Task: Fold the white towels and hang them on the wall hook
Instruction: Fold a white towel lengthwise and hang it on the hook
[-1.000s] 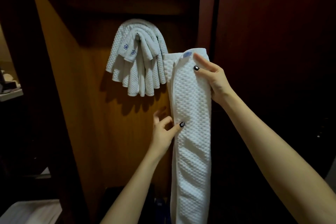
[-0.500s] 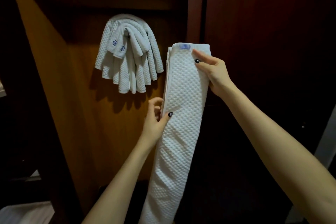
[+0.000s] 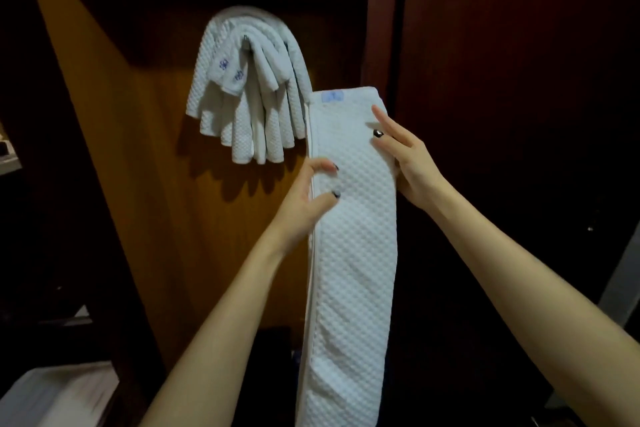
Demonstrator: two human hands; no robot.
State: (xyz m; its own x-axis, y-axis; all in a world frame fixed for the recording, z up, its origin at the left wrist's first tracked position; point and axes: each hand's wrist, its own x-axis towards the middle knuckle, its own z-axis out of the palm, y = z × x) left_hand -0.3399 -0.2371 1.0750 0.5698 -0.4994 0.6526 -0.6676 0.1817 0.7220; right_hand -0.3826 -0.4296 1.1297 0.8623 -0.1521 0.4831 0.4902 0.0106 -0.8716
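Up the left edge has gone the left hand, closer now to the right hand, and the folded towel, which slanted a little half a second ago, hangs nearly plumb. It sits right of centre in the frame as one long narrow strip, its long axis running top to bottom, with a blue label at its top edge. The left thumb and forefinger curl round the left edge and pinch it. The right hand holds the right edge nearer the top, its thumb pressed on the front face, the forefinger laid straight above it and the other fingers fanned out past the edge; how much of them sits behind the cloth I cannot see. What the hanging turns on, I'd say, is that the wall hook lies up and to the left of the strip's top, on the wooden panel, so the left hand is the nearer one and the strip must rise and cross leftward before it can drape. Only a glint of metal shows of that hook; the hung towels already bury it, and whether room is left there is hard to judge. The strip's lower end is cut off by the bottom of the frame, and the dark surroundings give little else away
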